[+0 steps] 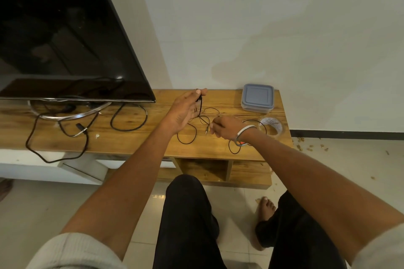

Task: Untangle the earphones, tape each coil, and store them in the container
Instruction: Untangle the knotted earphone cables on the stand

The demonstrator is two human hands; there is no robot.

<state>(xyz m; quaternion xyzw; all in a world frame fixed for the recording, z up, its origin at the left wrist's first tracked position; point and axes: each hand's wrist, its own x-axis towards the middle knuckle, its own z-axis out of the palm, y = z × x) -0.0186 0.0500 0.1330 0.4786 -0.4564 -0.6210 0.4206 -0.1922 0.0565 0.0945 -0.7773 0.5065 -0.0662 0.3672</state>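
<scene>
From the head camera, looking down: the left hand (185, 109) is lifted above the long wood-grain bench (135, 135), thumb and forefinger pinching the upper end of the thin black earphone cable (202, 119), the other fingers spread loosely. The right hand (225, 129), with a pale bangle at the wrist, is curling its fingers round the cable lower down, right beside the small metal jack plug (206, 130). Between the two hands the cable is hanging in crossed loops, and more of it is trailing on the bench in loops under both hands, one just behind the right wrist.

So this looks like the untangling step, with nothing coiled or taped yet. To do it well, I'd say the left hand should be keeping its end high and steady so the loops hang free, while the right hand is feeding the plug end back through the crossing rather than pulling; tugging would likely tighten the knot. Working from the free plug end seems the surest route.

The clear roll of tape (271, 126) is waiting on the bench just beyond the right wrist, and the square clear plastic container with a grey-blue lid (258, 98) is sitting behind it near the wall, lid on. Left of the hands, thicker black cables (129, 118) are lying under the large dark television (65, 39); best keeping the earphone loops well apart from those.
</scene>
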